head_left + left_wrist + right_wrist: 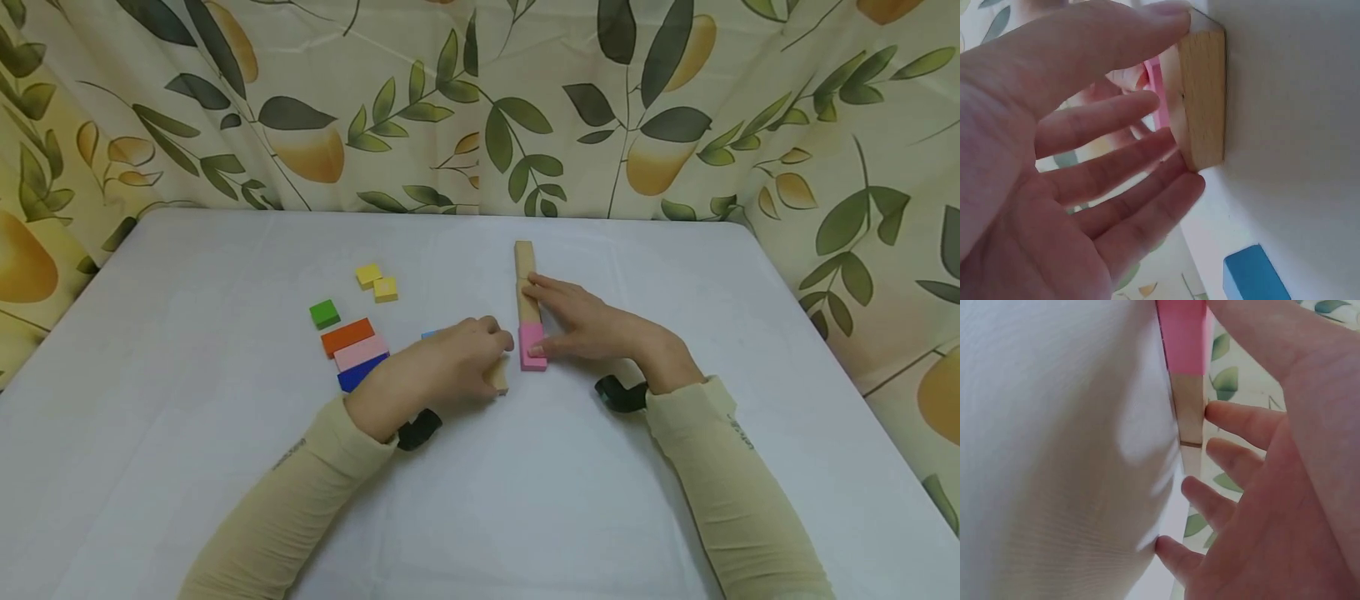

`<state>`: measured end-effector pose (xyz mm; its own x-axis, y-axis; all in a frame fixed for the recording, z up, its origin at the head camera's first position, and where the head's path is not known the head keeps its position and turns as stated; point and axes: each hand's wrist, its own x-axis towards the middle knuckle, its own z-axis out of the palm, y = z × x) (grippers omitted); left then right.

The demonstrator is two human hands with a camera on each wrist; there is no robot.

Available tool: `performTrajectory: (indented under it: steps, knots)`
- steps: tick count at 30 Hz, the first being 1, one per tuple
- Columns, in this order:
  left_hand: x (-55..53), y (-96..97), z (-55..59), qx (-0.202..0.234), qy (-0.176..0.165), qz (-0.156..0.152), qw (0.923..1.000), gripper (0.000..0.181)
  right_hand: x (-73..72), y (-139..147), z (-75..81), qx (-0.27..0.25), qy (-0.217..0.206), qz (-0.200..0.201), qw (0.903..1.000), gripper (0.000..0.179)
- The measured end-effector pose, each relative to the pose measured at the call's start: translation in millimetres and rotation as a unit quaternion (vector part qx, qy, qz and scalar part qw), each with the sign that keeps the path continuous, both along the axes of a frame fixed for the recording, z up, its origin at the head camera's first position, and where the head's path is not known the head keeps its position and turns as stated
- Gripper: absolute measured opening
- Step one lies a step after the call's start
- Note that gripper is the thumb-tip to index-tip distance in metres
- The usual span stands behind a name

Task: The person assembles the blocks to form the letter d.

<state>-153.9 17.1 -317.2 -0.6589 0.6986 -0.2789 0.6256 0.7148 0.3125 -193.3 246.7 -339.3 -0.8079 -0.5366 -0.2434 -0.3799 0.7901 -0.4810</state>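
Observation:
In the head view my left hand (438, 362) pinches a plain wooden block (1205, 100) at its ends between thumb and fingertips, low over the table. Just right of it lies a straight row running away from me: a bright pink block (529, 332) nearest, then a wooden block (528, 312) and another wooden block (524, 258) at the far end. Along the row's right side rests my right hand (600, 327), thumb on the pink block and fingertips on the wood, fingers loosely spread. A light blue block (1255, 274) is mostly hidden behind my left hand in the head view.
Left of my left hand lie an orange-red block (347, 337), a light pink block (360, 353) and a dark blue block (362, 372) side by side. A green block (325, 314) and two small yellow blocks (386, 289) sit beyond. Patterned curtain (420, 108) borders the white table (480, 500).

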Motion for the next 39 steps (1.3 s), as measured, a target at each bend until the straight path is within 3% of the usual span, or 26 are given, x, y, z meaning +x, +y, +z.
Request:
performTrajectory:
  steps: [4,12,17,28,33,39]
  knots:
    - [3.8,4.1,-2.6,0.002,-0.005,-0.019,0.9998,0.057,-1.3,0.7,-1.3,-0.003,0.010,-0.002,0.9999,0.089]
    - [2.8,-3.0,-0.1,0.008,-0.020,0.023,0.9995,0.059,-0.8,1.9,-1.7,-0.009,0.000,-0.003,1.0000,0.084]
    - [3.8,-2.3,-0.3,0.003,-0.016,0.000,0.9999,0.052,-0.6,1.2,-3.0,-0.012,-0.001,-0.008,0.9999,0.084]
    - [10.4,4.5,-0.1,-0.007,-0.016,-0.019,0.9997,0.061,-2.1,2.4,-4.1,-0.013,0.025,0.009,0.9996,0.075]
    - [13.6,8.4,-1.5,-0.006,0.003,-0.046,0.9989,0.058,-2.2,2.9,-5.8,-0.013,0.023,0.005,0.9996,0.070]
    - [16.2,11.7,-4.7,-0.001,0.047,-0.068,0.9965,0.057,-1.1,2.6,-4.6,-0.014,0.028,0.005,0.9995,0.068]
